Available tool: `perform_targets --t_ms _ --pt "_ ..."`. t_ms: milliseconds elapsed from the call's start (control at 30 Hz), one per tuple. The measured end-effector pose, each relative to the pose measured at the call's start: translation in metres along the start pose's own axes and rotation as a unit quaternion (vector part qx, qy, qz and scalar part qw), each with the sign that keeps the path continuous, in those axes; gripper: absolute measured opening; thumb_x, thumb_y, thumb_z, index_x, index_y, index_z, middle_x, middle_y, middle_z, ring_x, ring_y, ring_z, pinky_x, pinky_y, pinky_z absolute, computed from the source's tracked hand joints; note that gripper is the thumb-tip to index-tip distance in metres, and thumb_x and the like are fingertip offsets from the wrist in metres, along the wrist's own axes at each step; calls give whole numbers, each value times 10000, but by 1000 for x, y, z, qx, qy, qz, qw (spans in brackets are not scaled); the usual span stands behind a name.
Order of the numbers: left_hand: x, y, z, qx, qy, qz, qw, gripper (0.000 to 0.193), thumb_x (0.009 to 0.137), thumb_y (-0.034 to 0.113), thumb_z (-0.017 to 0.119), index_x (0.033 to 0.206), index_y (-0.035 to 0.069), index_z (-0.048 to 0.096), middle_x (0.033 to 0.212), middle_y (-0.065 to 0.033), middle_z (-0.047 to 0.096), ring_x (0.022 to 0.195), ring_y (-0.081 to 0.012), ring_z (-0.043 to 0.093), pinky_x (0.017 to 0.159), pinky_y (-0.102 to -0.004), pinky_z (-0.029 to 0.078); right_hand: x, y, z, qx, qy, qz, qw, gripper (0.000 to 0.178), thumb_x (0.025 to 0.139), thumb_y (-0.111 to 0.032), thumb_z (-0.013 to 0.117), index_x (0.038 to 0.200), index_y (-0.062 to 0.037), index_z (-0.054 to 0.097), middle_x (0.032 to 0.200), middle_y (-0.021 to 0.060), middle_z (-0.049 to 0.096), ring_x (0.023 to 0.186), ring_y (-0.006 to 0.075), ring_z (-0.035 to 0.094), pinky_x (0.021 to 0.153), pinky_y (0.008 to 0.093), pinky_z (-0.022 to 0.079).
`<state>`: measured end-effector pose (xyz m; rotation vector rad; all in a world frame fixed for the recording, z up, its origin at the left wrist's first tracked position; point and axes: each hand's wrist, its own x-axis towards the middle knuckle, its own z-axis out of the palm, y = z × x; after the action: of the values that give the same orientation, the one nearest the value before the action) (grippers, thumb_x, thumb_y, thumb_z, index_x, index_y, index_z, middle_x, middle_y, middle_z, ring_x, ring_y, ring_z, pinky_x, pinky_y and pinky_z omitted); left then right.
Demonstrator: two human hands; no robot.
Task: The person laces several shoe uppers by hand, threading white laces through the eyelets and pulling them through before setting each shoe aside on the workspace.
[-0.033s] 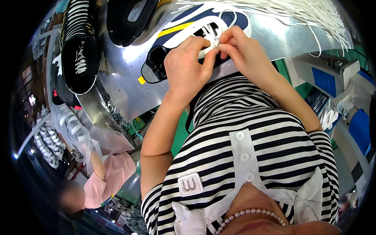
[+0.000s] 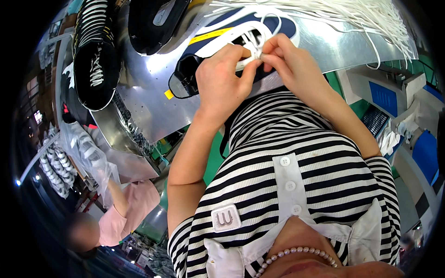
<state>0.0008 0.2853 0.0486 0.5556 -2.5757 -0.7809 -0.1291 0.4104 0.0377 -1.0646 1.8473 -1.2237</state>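
A navy and white shoe upper (image 2: 288, 28) with a yellow strip lies on its side on the metal table (image 2: 150, 113), close to my body. My left hand (image 2: 223, 76) rests over its opening, with thumb and finger pinched on a white shoelace (image 2: 253, 42) at the eyelets. From the right, my right hand (image 2: 296, 67) pinches the same lace, its fingertips almost meeting those of the left. A thin lace loop rises above the fingers. My left hand hides part of the shoe's collar, and the fingertips cover the exact grip point.
Many loose white laces (image 2: 361, 21) are heaped at the far right of the table. Black shoes (image 2: 96, 81) stand along the left, another black shoe (image 2: 147, 34) farther back. Beyond the table's left end is a person in pink (image 2: 132, 206). Grey equipment with blue panels (image 2: 383, 98) stands at right.
Both hands stay pinched on the lace. The hands and shoe appear shifted very slightly right and down, with my right fingertips a touch lower.
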Motion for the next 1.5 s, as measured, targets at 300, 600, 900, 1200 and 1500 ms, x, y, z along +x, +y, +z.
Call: perform_targets --t_ms 300,600,900,1200,1500 --pt "-1 5 -4 12 -26 -44 999 204 771 181 769 819 26 646 765 -109 656 693 -263 646 647 -329 488 -28 -9 -17 -89 31 -37 995 126 940 -125 589 1036 -44 574 777 133 669 697 333 648 619 405 481" --pt "1 5 -4 5 -25 -43 999 200 775 179 762 827 19 656 769 -112 663 699 -258 653 662 -324 493 -26 -7 -16 -18 23 -3 1000 126 946 -121 575 1019 -18 580 768 137 674 678 300 659 624 365 490" --pt "-2 5 1 15 -11 -2 1000 179 753 126 773 808 15 644 742 -121 646 669 -282 644 611 -332 488 -19 -8 -16 -68 -21 32 997 119 953 -90 585 1029 1 578 800 97 678 719 180 670 683 273 514" --pt "-12 7 7 -7 -7 32 999 158 755 54 744 856 25 625 766 -113 622 680 -302 618 594 -372 475 -14 4 14 -180 31 -54 982 174 944 -166 566 1035 -51 471 768 136 658 680 339 652 567 430 493" --pt "-19 7 -14 91 12 115 989 150 735 65 753 850 64 656 684 -75 523 613 -257 555 553 -364 433 5 -41 -35 -39 -17 -199 979 216 879 -32 631 1093 -41 604 798 74 666 672 166 654 574 273 488"
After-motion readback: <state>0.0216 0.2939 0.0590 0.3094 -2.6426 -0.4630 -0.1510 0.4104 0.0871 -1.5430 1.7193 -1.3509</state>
